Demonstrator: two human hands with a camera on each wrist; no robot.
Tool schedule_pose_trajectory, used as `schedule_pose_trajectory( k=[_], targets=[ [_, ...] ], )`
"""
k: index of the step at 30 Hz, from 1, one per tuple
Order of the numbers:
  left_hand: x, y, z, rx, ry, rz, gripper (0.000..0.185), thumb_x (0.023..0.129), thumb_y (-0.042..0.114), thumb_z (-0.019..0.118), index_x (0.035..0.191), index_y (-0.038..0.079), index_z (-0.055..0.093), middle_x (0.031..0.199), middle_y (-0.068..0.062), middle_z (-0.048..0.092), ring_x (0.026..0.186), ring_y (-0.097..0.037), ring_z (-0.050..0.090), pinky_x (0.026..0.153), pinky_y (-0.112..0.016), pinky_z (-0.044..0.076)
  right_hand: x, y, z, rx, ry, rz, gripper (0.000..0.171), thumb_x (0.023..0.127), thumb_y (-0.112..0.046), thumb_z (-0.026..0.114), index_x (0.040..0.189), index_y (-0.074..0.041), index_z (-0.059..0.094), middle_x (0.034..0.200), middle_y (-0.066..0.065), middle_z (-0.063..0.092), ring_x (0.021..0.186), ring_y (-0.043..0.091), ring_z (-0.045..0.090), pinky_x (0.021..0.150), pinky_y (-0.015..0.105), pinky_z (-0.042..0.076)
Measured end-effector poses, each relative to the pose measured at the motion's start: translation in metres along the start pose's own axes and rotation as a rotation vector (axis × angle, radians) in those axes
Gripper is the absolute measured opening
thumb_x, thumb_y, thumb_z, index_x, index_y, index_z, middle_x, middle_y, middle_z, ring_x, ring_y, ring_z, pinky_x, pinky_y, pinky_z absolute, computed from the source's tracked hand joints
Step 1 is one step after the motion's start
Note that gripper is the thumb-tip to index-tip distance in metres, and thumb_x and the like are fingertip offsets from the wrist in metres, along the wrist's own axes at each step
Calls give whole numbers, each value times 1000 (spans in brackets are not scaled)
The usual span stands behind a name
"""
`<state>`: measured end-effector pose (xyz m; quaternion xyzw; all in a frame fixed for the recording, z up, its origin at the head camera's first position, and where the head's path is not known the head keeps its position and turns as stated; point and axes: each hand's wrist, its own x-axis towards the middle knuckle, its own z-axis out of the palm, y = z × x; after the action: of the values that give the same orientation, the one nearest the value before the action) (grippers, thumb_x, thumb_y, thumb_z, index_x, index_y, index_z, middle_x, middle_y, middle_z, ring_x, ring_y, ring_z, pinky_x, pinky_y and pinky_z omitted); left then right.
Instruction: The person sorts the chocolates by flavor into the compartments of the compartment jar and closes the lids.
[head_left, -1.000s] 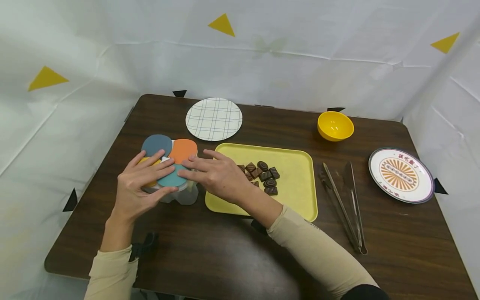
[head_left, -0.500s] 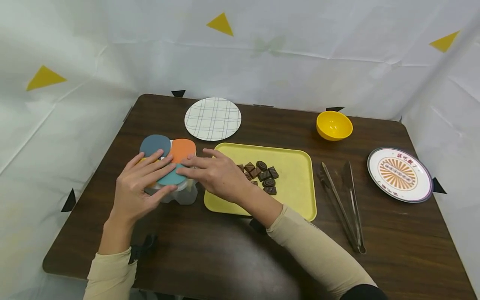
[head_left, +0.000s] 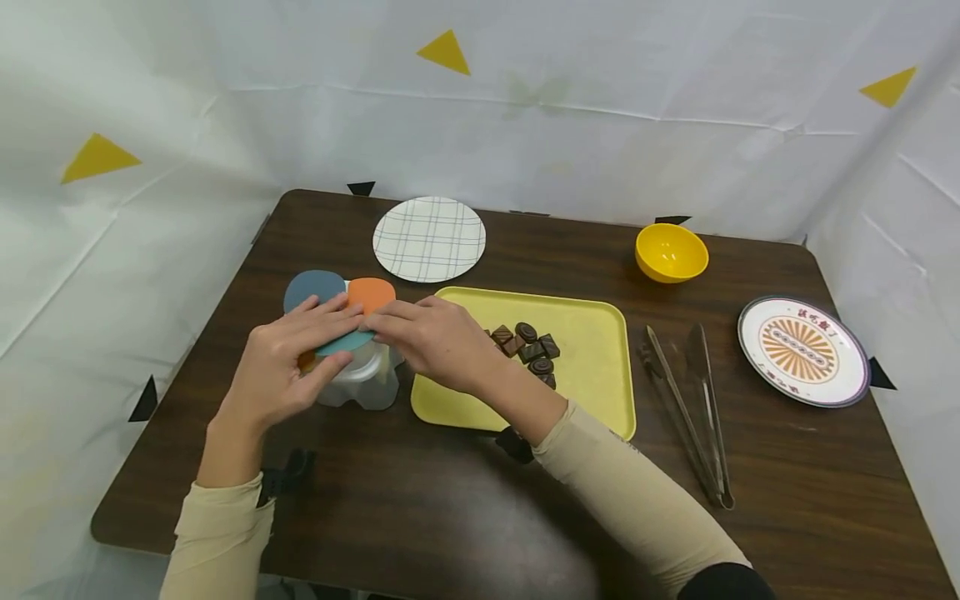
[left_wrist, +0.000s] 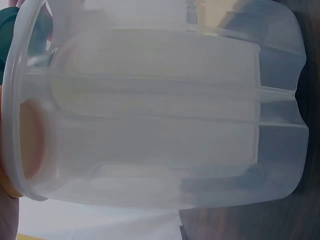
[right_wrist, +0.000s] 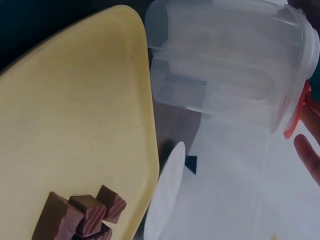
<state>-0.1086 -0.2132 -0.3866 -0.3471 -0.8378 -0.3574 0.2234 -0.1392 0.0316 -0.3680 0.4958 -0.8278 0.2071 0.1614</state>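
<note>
A clear plastic container (head_left: 363, 387) with several coloured lids stands at the left of the table. Its teal lid (head_left: 347, 342) is tilted up at the front, baring part of the rim below. My right hand (head_left: 438, 343) has its fingertips at this lid's right edge and appears to pinch it, though the contact is partly hidden. My left hand (head_left: 288, 362) lies over the lids with fingers stretched, its thumb near the teal lid's front edge. Behind are the blue lid (head_left: 313, 287) and the orange lid (head_left: 372, 292), both lying flat. Much of the yellow lid (head_left: 306, 361) is covered by my left hand.
Several chocolates (head_left: 526, 333) lie on a yellow tray (head_left: 592, 367) right of the container. Metal tongs (head_left: 690, 417) lie beyond it. A checked plate (head_left: 430, 240) sits behind, a yellow bowl (head_left: 671, 252) at the back right, and a patterned plate (head_left: 804, 351) at the far right.
The teal lid lay flat under both hands and has now lifted at its front. My right hand has moved slightly up and back, and my left hand's fingers have shifted slightly to the right.
</note>
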Motion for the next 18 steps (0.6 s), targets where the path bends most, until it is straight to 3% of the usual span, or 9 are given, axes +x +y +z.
schedule_pose_trajectory(
  k=[8, 14, 18],
  targets=[
    [1, 1, 2, -7, 2, -23, 36, 89, 28, 69, 121, 12, 72, 122, -5, 68, 119, -29, 60, 106, -57, 36, -1, 9, 0, 33, -52, -8, 39, 100, -10, 52, 137, -19, 60, 129, -3, 62, 105, 13, 63, 89, 30, 48],
    [2, 1, 3, 15, 29, -26, 40, 97, 38, 57, 124, 11, 70, 121, -4, 68, 115, -28, 63, 105, -56, 38, -5, 15, 1, 121, -44, -20, 49, 98, -3, 50, 145, -16, 50, 135, -1, 58, 94, 13, 60, 77, 24, 48],
    [3, 1, 3, 28, 41, -36, 39, 100, 35, 52, 125, 11, 69, 122, -4, 68, 115, -28, 63, 103, -56, 39, -9, 15, 2, 160, -41, -8, 53, 99, -4, 50, 150, -16, 42, 138, 0, 55, 98, 12, 59, 76, 23, 47]
  ],
)
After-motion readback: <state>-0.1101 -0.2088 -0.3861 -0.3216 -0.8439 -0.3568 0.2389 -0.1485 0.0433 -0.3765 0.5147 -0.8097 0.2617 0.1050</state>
